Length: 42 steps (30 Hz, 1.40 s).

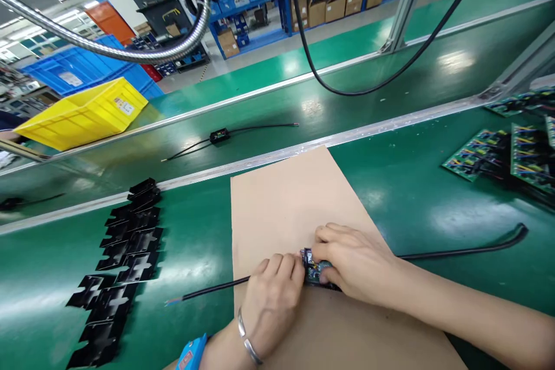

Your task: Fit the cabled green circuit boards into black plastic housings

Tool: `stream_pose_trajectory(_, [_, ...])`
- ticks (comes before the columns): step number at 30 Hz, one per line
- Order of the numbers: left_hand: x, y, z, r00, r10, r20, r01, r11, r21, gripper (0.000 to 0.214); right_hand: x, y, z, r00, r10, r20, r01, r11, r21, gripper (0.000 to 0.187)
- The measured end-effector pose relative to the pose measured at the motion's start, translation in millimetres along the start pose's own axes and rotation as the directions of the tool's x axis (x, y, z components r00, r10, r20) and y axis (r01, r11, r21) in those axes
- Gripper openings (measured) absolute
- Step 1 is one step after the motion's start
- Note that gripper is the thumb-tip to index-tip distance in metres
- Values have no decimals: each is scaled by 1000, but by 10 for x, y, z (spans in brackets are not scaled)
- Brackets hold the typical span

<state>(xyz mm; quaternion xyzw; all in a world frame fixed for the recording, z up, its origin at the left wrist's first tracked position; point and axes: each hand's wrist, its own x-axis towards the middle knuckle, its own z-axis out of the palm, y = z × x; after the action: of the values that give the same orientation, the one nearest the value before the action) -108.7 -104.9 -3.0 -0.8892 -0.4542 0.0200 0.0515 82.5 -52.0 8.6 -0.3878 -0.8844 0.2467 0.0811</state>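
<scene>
A small circuit board in a black housing (313, 269) lies on a sheet of brown cardboard (277, 202), partly covered by my fingers. My left hand (277, 286) is closed at its left end, where a black cable (214, 288) runs out leftward to bare coloured wire ends. From the other side, my right hand (353, 263) pinches the board between thumb and fingers. Another black cable (459, 254) emerges beyond the right wrist and curls up at its tip. Whether the two cables both join the board is hidden under the hands.
Black folded plates (134, 243) lie in overlapping rows at left. Green circuit boards with coloured wires (481, 153) are piled at right. A finished-looking module with leads (219, 136) rests on the belt (269, 110) beyond the metal rail. A yellow bin (87, 115) stands far left; a black cable (342, 92) hangs overhead.
</scene>
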Motion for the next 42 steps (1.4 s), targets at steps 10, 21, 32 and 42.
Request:
stream_pose_trajectory(10, [31,-219,107,984,-139,-109,45,795,-604,23,488,-250,-167,951,194,243,-164,977,-136,23])
stream_pose_trajectory(21, [-26,-293,-8,997,-68,-42,24,757,-653,19,79,12,-285,993,32,110,-23,996,-83,24])
stream_pose_trajectory(32, [82,-332,214,930,197,-309,-337,791,-511,18,-15,67,-33,987,-160,-19,148,946,-289,11])
stream_pose_trajectory(42, [124,-323,29,951,242,-193,-310,777,-548,21,-95,159,-120,994,-106,10,106,993,52,18])
